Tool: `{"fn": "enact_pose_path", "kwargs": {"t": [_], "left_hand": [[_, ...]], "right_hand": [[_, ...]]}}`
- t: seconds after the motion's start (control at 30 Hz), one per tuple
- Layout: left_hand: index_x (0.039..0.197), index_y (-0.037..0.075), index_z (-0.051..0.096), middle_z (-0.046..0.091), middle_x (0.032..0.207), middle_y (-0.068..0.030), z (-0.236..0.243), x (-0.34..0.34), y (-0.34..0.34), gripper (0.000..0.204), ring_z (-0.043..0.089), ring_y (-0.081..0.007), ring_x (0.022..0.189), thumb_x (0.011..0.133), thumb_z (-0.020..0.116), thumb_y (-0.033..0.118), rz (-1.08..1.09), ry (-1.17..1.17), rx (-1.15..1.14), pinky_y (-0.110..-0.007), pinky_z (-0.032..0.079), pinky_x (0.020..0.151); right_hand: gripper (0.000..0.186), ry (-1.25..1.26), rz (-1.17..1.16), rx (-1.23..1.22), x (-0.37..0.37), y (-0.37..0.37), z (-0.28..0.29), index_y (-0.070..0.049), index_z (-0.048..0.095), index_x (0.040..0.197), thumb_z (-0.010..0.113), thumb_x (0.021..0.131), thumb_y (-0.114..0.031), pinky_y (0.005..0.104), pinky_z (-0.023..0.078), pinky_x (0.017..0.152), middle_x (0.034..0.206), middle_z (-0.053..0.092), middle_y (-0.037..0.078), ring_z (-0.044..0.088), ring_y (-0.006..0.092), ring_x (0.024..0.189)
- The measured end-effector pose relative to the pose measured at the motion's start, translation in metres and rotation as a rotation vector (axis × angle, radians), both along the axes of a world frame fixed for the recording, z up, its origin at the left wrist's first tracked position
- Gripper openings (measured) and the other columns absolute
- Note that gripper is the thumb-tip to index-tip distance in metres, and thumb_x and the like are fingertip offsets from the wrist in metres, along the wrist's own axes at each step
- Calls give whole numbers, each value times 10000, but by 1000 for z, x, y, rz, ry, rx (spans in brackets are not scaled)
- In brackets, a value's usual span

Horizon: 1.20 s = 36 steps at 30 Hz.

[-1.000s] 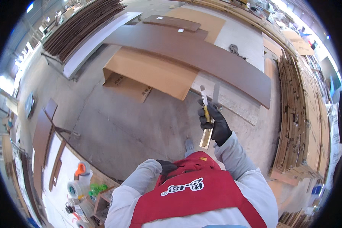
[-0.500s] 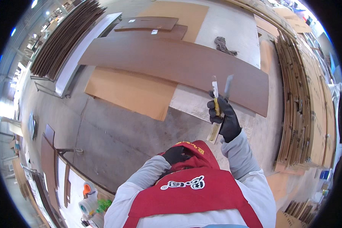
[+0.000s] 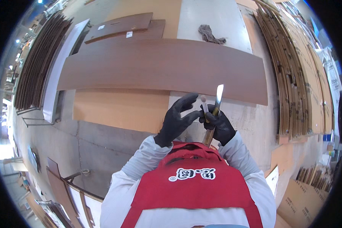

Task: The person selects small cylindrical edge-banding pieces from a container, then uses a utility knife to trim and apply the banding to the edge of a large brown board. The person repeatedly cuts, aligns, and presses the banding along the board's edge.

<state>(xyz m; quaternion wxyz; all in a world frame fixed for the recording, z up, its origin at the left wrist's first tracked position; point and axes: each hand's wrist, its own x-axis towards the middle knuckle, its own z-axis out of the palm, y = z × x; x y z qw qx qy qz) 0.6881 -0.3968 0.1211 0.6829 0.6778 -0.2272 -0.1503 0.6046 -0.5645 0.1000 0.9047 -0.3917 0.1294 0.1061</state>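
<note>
The gray floor point(image 3: 98, 138) gave an open room between the person and the boards at the left, and it narrowed to a strip between the boards and the right side. On it were 2 tall stacks: 1 of cardboard sheets point(image 3: 307, 87) at the right, and 1 of dark brown sheets point(image 3: 38, 60) at the left. Between them lay 1 long brown board point(image 3: 159, 64), its right end near the cardboard stack but apart from it. From under its near edge 1 tan cardboard sheet point(image 3: 121, 108) stuck out. Beyond its far edge, 2 shorter brown panels point(image 3: 119, 26) overlapped, with 1 white label visible on each. The person wore 1 red apron point(image 3: 193, 190) and 2 black gloves. The left hand point(image 3: 176, 119) was half spread, the thumb apart from the curved fingers; I could not tell if its thumb touched the right fingers. The right hand point(image 3: 220, 125) was closed, gripping 1 bladed tool point(image 3: 219, 95) and 1 thin white stick point(image 3: 205, 104) side by side, in front of the apron. The blade pointed away from the person, and its tip crossed the long board's near edge in this view. Farther, 1 dark crumpled cloth point(image 3: 211, 35) lay behind the board.
</note>
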Motion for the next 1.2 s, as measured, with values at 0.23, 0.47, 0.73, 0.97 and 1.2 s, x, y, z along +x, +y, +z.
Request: {"fn": "enact_pose_path", "kwargs": {"t": [0.23, 0.47, 0.73, 0.97, 1.2], "left_hand": [[1088, -4, 596, 634, 1010, -82, -6, 21, -11, 299, 592, -129, 901, 801, 654, 57, -352, 437, -54, -267, 489, 810], [1047, 15, 614, 644, 979, -63, -41, 20, -33, 229, 612, -127, 822, 837, 625, 106, -356, 657, -127, -251, 497, 704], [946, -11, 597, 637, 943, -99, -64, 25, -59, 252, 625, -192, 845, 910, 533, 230, -463, 498, 135, -298, 498, 764], [849, 25, 549, 626, 957, -158, -97, 13, -105, 291, 598, -235, 914, 944, 465, 286, -342, 1259, -166, -352, 451, 877], [1073, -9, 585, 663, 915, -99, -75, -24, -202, 226, 616, -171, 911, 889, 547, 116, -380, 606, -19, -277, 456, 860]], "right_hand": [[315, 209, -48, -205, -9, 17, 2, -66, 577, 1105, 618, 855, -253, 195, 348, 571, 867, 613, 2, 478, 41, 686], [360, 343, -294, -112, -26, 27, -22, -35, 540, 1169, 605, 860, -209, 236, 436, 732, 964, 623, 46, 571, 114, 842], [353, 343, -410, -190, -46, 27, -29, 15, 511, 1164, 577, 873, -173, 272, 445, 837, 998, 612, 87, 573, 144, 904], [400, 374, -463, 38, -71, -13, -41, 16, 491, 1180, 597, 869, -211, 283, 466, 805, 998, 613, 105, 585, 161, 883], [399, 334, -447, 96, -100, -119, -50, 44, 487, 1181, 575, 885, -209, 297, 472, 797, 965, 621, 132, 586, 181, 833]]}}
